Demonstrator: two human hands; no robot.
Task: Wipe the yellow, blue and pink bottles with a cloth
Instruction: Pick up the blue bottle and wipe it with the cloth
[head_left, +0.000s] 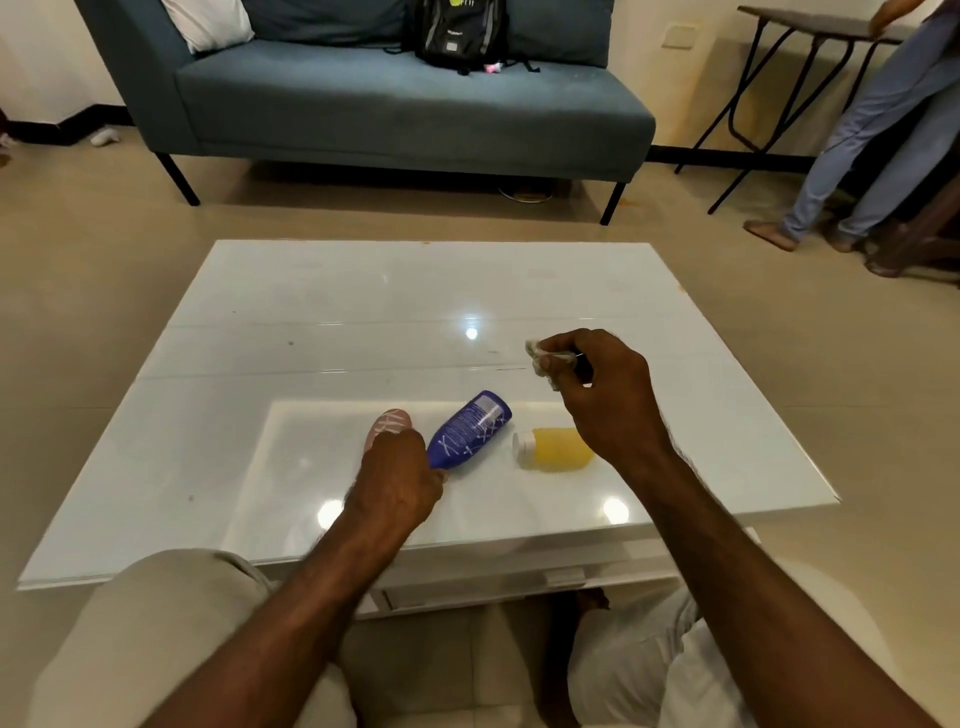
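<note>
On table (311, 312): 3 bottles (470, 432), lying flat

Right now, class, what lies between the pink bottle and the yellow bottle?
The blue bottle, lying on its side between the pink bottle and yellow bottle, in the head view.

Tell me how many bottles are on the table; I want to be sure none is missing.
3, all lying on the white table: the pink bottle partly under the left hand, the blue bottle in the middle, the yellow bottle on the right. None appears hidden.
</note>
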